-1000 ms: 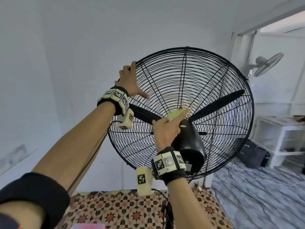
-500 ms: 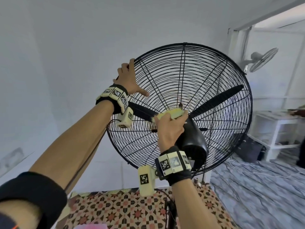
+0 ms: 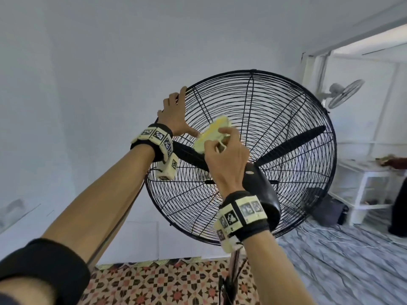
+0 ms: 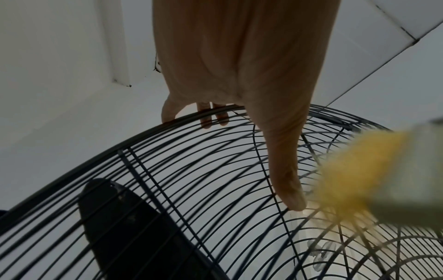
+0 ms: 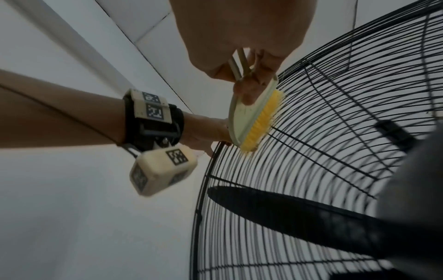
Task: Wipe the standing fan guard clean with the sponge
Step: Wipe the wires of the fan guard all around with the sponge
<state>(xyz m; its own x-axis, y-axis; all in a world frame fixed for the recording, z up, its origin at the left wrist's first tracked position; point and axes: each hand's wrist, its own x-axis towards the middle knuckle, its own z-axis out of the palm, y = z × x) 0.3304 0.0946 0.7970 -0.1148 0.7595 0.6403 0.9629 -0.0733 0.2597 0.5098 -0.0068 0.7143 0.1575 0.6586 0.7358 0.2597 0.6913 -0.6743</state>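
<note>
The black wire fan guard (image 3: 275,119) faces me from behind, with the motor housing (image 3: 262,192) and dark blades (image 3: 290,144) inside. My left hand (image 3: 177,114) holds the guard's upper left rim, fingers hooked over it (image 4: 206,117) and thumb stretched along the wires. The wiping tool looks like a cream-backed scrub brush with yellow bristles (image 3: 211,134). My right hand (image 3: 226,155) grips it by its handle (image 5: 239,62). The bristles (image 5: 261,121) press on the wires just beside my left thumb (image 4: 287,180).
A wall-mounted fan (image 3: 343,93) hangs at the back right above a white shelf unit (image 3: 370,179) and a dark bag (image 3: 330,208). Cables lie on the grey floor. A patterned mat (image 3: 165,282) lies below, by the fan's pole (image 3: 233,278).
My right hand has carried the brush up and to the left, from beside the motor hub to the wires near my left thumb. The left hand has kept its hold on the rim.
</note>
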